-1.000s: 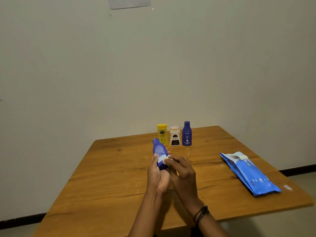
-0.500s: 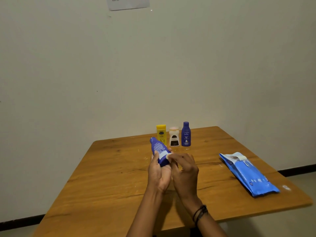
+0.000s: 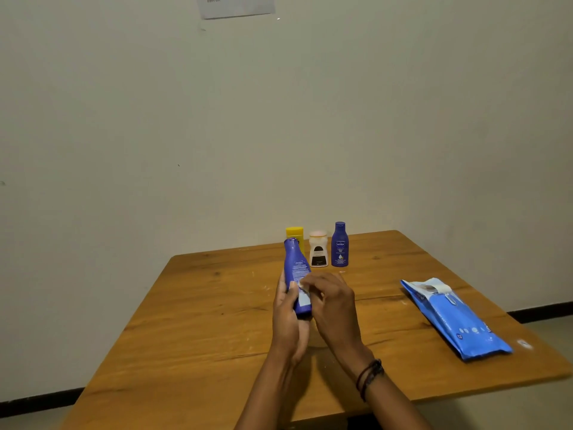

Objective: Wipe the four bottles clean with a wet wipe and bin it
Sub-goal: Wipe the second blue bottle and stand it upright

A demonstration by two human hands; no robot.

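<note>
Left hand is wrapped around the lower body of the held blue bottle. It's clear of the table, cap pointing up and away, tilted slightly left. Right hand has its fingers curled against the bottle's back label, pinching a wet wipe. Only a small white scrap of it shows, the rest is hidden.

Handling, my read:
- small plastic lotion bottle: light, semi-rigid, gives a bit under squeeze
- smooth skin, probably slick once wet, so hold the waist or base rather than the cap
- cap looks closed; hard squeezing could pop it
- the wipe is limp and thin and bunches easily, so pinch a fold

The other three bottles stand upright in a row at the table's far edge:
- yellow bottle, partly behind the held one
- white bottle with a dark label, just beside it
- NIVEA bottle, blue, on the right end

Text:
- "NIVEA" is readable on the standing blue bottle
- the held bottle's back label is fine print, unreadable
- the yellow and white labels are too small to read
- the blue wipes pack, lying flat well to the right, has print I can't read
- the paper notice on the wall is cropped; "trash bin" is just readable

No bin in view.
</note>
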